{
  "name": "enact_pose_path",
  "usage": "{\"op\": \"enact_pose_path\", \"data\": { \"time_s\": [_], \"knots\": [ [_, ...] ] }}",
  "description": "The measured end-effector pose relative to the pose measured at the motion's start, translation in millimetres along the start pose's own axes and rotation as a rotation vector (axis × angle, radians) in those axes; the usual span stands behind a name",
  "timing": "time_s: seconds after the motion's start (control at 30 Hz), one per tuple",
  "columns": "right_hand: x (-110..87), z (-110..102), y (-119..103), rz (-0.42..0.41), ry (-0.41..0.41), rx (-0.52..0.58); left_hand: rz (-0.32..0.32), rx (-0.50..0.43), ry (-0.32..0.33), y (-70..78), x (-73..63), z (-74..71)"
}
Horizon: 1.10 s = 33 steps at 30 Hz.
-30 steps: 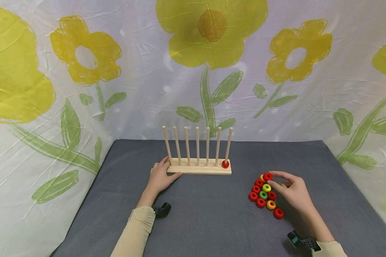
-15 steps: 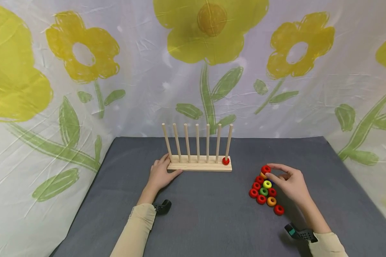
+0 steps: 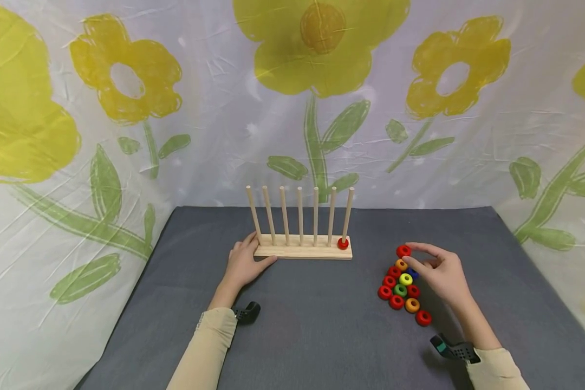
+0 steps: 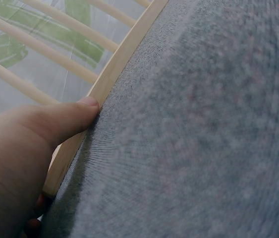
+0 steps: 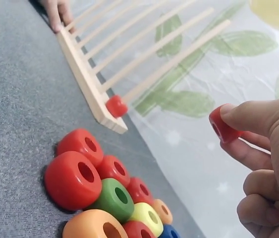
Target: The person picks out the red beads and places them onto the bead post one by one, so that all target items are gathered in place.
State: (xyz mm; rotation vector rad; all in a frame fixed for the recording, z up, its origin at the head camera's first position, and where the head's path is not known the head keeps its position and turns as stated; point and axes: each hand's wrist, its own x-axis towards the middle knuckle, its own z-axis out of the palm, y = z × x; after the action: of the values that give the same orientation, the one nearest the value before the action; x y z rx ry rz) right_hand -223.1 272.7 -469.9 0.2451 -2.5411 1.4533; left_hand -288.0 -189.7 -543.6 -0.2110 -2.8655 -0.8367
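A wooden peg rack (image 3: 302,251) with several upright pegs stands on the table, a red bead (image 3: 343,244) at the foot of its rightmost peg. My left hand (image 3: 242,265) grips the left end of the base. In the left wrist view its thumb (image 4: 75,119) presses the front edge; most other fingers are hidden. My right hand (image 3: 443,276) pinches another red bead (image 5: 222,124) between thumb and fingertips, raised off the table in the right wrist view. Just below it lies a cluster of beads: several red, plus orange (image 3: 411,305), yellow (image 3: 405,279), green (image 3: 400,291) and blue (image 3: 413,273).
A dark grey cloth (image 3: 312,325) covers the table. Behind it and at both sides hangs a pale sheet (image 3: 214,135) printed with yellow flowers. The bead cluster lies to the right of the rack, nearer the table's front.
My right hand has lifted the red bead off the far end of the cluster, uncovering the orange and blue beads there. My left hand stays on the rack. The head view has tilted slightly.
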Motion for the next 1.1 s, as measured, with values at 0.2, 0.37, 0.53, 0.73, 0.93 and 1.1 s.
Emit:
{"op": "enact_pose_path", "data": {
  "time_s": [0.2,0.37,0.53,0.73,0.93,1.1],
  "knots": [
    [1.9,2,-2,-0.012,0.009,-0.001,-0.009,-0.002,-0.010,-1.3,1.1,1.5],
    [5.2,4,-3,-0.027,0.017,-0.007,-0.017,0.000,-0.014,-1.0,0.8,1.8],
    [10.4,6,-7,-0.045,0.020,0.015,-0.007,0.000,-0.003,-0.1,0.1,0.8],
    [16.5,10,-12,-0.079,0.015,0.028,-0.008,0.003,-0.002,0.2,0.4,0.2],
    [19.7,13,-26,-0.120,0.013,0.040,-0.013,0.012,-0.011,-0.8,1.2,0.6],
    [18.4,14,-51,-0.136,0.009,0.055,-0.023,0.006,-0.017,0.2,0.7,-0.2]
  ]
}}
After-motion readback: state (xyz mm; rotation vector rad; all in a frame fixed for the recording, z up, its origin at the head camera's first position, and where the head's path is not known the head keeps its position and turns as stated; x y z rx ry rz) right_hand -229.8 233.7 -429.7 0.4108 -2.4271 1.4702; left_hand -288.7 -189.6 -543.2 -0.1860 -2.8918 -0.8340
